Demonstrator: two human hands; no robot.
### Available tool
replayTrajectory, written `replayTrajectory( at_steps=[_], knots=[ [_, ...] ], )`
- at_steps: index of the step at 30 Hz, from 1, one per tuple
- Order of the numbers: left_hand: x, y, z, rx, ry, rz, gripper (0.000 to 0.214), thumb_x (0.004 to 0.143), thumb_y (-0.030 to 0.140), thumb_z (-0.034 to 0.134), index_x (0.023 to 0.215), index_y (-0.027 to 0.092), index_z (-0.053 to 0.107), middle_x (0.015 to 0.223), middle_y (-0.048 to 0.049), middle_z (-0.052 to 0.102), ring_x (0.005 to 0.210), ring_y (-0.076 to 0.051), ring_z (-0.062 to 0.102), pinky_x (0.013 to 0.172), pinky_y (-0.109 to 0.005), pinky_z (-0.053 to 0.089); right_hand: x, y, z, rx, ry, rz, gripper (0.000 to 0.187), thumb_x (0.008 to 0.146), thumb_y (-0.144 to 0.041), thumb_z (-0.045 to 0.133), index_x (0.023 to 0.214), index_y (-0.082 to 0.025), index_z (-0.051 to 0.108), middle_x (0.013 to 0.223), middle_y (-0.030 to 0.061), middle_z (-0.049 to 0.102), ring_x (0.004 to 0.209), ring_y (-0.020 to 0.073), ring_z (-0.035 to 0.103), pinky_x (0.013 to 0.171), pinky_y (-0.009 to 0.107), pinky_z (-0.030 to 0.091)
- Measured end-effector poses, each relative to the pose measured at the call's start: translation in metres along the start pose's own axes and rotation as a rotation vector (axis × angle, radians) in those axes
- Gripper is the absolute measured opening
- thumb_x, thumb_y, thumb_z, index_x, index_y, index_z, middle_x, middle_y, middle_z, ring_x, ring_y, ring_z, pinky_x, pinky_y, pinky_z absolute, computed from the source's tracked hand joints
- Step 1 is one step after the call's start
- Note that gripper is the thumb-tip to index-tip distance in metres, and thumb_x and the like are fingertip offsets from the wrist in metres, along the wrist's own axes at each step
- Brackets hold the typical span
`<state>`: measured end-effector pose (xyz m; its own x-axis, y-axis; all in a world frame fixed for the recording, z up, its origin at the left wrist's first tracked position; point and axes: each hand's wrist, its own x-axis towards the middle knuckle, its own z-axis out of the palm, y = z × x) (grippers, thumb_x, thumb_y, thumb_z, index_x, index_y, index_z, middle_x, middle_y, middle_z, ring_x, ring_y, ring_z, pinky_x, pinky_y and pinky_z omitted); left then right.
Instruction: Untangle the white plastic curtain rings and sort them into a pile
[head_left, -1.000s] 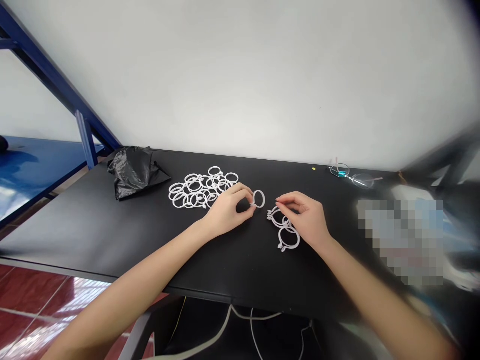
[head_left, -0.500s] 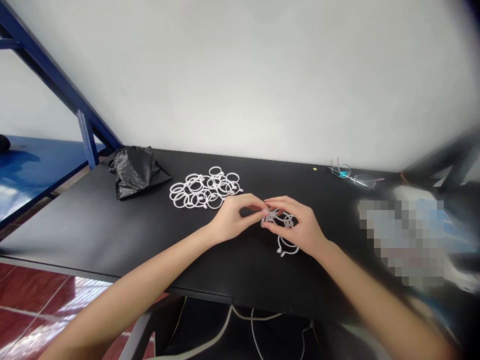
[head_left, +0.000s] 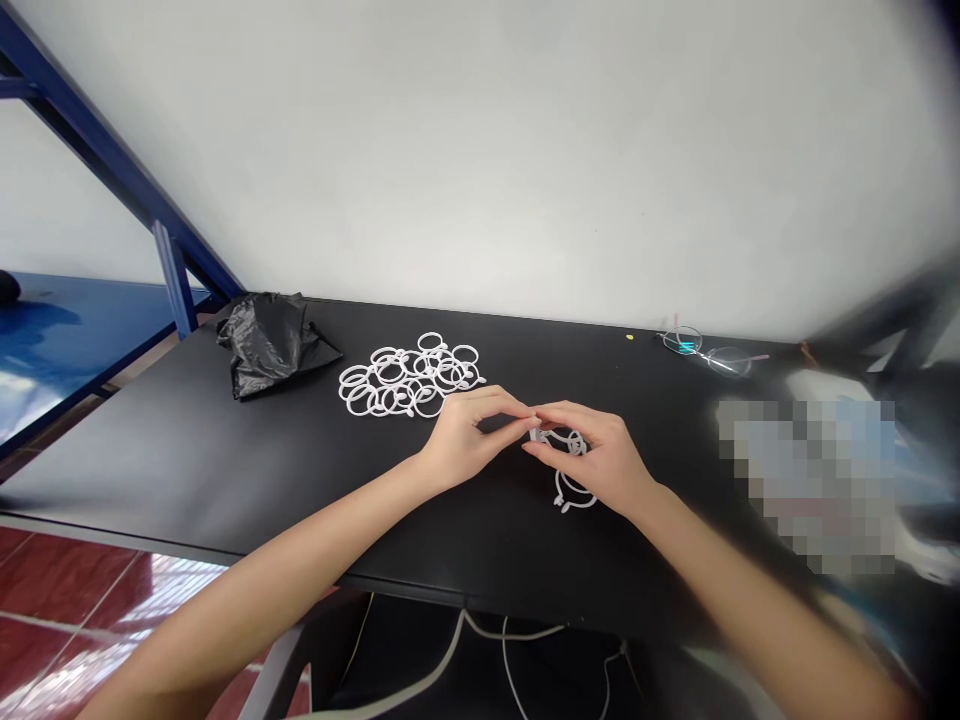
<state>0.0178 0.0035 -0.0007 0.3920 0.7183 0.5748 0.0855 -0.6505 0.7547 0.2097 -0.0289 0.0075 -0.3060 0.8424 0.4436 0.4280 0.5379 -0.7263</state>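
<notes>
My left hand (head_left: 469,440) pinches a white plastic curtain ring (head_left: 535,431) between thumb and fingertips. My right hand (head_left: 600,450) meets it from the other side, its fingertips on the same ring and partly hiding it. Under and beside the right hand lie more white curtain rings (head_left: 576,495), one showing an open gap with knobbed ends. Left of my hands a loose pile of several white curtain rings (head_left: 390,370) is spread on the black table (head_left: 225,460).
A crumpled black plastic bag (head_left: 266,340) sits at the table's back left. Eyeglasses (head_left: 705,355) rest near the wall at the right. A blurred, pixelated package (head_left: 817,490) lies at the far right. Cables (head_left: 450,650) hang below the front edge.
My hands stay in nearly the same place. The fingers have shifted slightly around the held ring, and less of it shows between them. The pile has not moved.
</notes>
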Motion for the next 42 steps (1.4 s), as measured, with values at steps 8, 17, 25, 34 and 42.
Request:
replayTrajectory(
  at_steps=[8,17,25,34,42],
  knots=[
    [0.016,-0.022,-0.036,0.375,0.125,0.173,0.010,0.090,0.021,0.063,0.083,0.017,0.069,0.085,-0.0050,0.074,0.077,-0.015,0.069,0.073,-0.026,0.055,0.002,0.016,-0.014,-0.149,0.100,0.218,0.025,0.083,-0.033,0.067,0.105,-0.021,0.070,0.102,0.0066,0.072,0.091,0.0228,0.070,0.087,0.040,0.056],
    [0.019,-0.040,-0.066,0.752,0.079,-0.058,0.010,0.088,0.016,0.053,0.086,0.018,0.062,0.089,-0.0042,0.066,0.079,-0.017,0.067,0.071,-0.028,0.051,0.004,0.034,-0.022,-0.253,0.036,0.473,0.022,0.071,-0.031,0.071,0.089,-0.019,0.075,0.076,0.0056,0.071,0.058,0.0165,0.060,0.057,0.033,0.054],
    [0.018,-0.036,-0.066,1.093,-0.068,-0.239,0.010,0.085,0.016,0.053,0.085,0.018,0.063,0.085,-0.0053,0.070,0.085,-0.026,0.061,0.085,-0.042,0.041,0.003,0.033,-0.015,-0.159,0.133,0.373,0.013,0.077,-0.027,0.066,0.083,-0.018,0.073,0.073,0.0056,0.071,0.060,0.0174,0.064,0.057,0.032,0.055],
    [0.017,-0.035,-0.064,1.156,0.015,-0.144,0.013,0.091,0.026,0.054,0.089,0.019,0.065,0.088,-0.0081,0.067,0.087,-0.027,0.058,0.087,-0.044,0.039,0.001,0.027,-0.012,-0.016,0.292,0.201,0.006,0.082,-0.025,0.070,0.086,-0.020,0.072,0.083,0.0033,0.069,0.073,0.0172,0.066,0.073,0.034,0.059],
    [0.007,-0.009,-0.018,0.567,-0.132,0.031,0.018,0.092,0.023,0.057,0.109,0.018,0.059,0.096,-0.0052,0.065,0.093,-0.020,0.061,0.090,-0.037,0.045,0.002,0.014,-0.005,0.203,0.324,0.140,0.006,0.084,-0.021,0.072,0.089,-0.022,0.074,0.093,0.0045,0.073,0.089,0.0207,0.072,0.087,0.038,0.059]
  ],
)
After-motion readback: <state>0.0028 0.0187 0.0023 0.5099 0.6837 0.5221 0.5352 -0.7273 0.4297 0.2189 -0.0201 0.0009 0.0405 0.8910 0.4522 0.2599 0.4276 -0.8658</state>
